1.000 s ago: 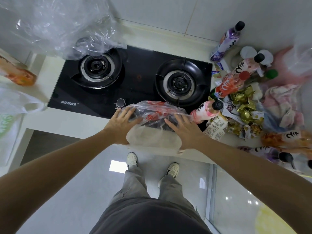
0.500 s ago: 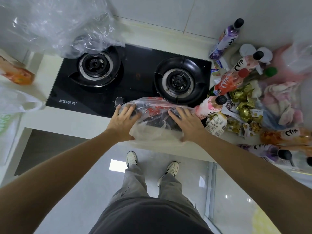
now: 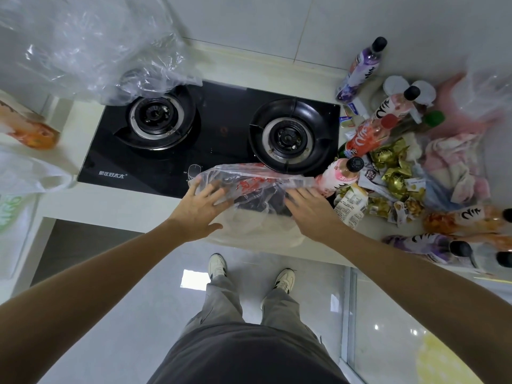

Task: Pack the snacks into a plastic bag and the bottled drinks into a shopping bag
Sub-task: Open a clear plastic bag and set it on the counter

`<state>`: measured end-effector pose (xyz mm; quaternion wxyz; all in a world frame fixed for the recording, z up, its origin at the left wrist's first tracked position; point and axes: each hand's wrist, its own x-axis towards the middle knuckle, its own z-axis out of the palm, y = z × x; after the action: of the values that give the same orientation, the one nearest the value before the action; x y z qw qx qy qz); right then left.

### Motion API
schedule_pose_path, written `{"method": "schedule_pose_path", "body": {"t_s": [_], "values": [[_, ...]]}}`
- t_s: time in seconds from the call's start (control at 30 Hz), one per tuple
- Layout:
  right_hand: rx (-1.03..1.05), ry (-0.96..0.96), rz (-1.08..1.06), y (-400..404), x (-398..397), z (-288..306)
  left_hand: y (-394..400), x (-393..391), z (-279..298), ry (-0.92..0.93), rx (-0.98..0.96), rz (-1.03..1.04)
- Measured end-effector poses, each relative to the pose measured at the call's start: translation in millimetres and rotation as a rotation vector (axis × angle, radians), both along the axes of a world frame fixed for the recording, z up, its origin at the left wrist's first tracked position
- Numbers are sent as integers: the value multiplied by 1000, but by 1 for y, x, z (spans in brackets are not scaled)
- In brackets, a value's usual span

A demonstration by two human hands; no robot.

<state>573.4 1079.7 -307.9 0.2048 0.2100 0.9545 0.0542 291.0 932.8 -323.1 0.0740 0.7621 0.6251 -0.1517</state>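
Clear plastic bag (image 3: 257, 187) lies under my flat, open left hand (image 3: 201, 207) and right hand (image 3: 310, 210), ungripped; thin film could slide off the counter edge (image 3: 110, 202).

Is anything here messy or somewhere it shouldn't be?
Yes. A crumpled clear bag droops over the left burner, an odd spot for plastic. Snacks and bottles lie in a jumble right of the stove, several bottles tipped over. Nothing looks spilled.
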Motion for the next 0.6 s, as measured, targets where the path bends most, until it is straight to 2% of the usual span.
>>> {"method": "schedule_pose_path", "body": {"t_s": [0.17,0.37,0.6], "values": [[-138,-146,-178,0,4,-9,-2,-1,-11,49,-156,96],[-227,-141,-301,0,9,-16,0,4,-15,87,-199,181],[-159,-61,-195,-4,0,-20,3,5,-12,19,-95,145]]}}
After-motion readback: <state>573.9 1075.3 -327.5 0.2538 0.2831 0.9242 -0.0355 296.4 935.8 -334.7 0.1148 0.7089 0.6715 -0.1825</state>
